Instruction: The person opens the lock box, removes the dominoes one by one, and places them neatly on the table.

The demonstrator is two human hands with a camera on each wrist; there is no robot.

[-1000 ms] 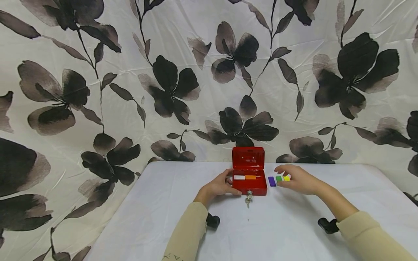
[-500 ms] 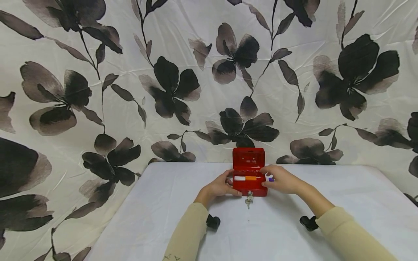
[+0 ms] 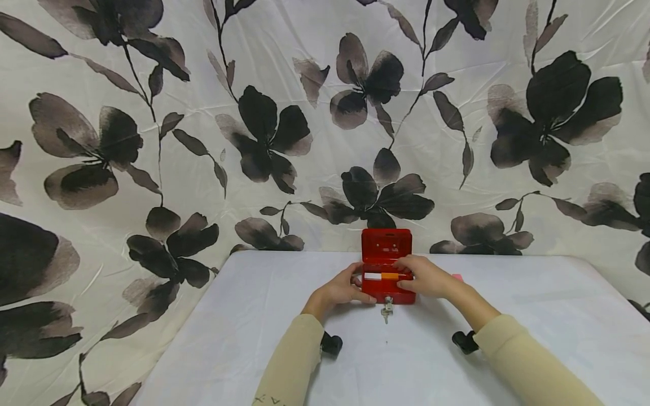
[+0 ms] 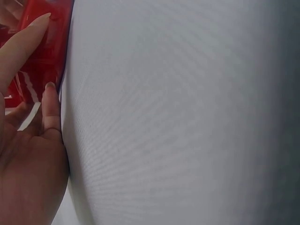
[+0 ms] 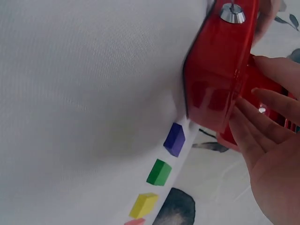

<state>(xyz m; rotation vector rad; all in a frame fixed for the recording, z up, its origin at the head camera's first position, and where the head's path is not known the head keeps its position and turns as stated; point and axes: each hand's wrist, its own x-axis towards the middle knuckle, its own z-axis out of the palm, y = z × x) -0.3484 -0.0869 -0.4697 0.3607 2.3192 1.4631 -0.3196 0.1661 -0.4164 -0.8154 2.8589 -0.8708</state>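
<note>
A small red cash box (image 3: 373, 293) stands with its lid (image 3: 387, 242) raised. Inside lie a white block (image 3: 372, 276) and an orange block (image 3: 390, 276). My left hand (image 3: 335, 290) grips the box's left side, thumb along the front and fingers by the side wall. Over the box's right part reaches my right hand (image 3: 431, 276); in the right wrist view its fingers look straight and spread, and I see nothing held. To the right of the box a purple block (image 5: 174, 139), a green block (image 5: 159, 172), a yellow block (image 5: 144, 205) and a pink block (image 5: 135, 222) form a row.
Keys (image 3: 387, 313) hang from the lock at the box's front. The box stands near the back edge of a white-covered table (image 3: 396, 361). Behind the table hangs a floral cloth (image 3: 284, 67). Both wrists carry black cameras.
My right hand has moved left from above the loose blocks to the box's right side, then further over its inside. The left hand has kept its place on the box.
</note>
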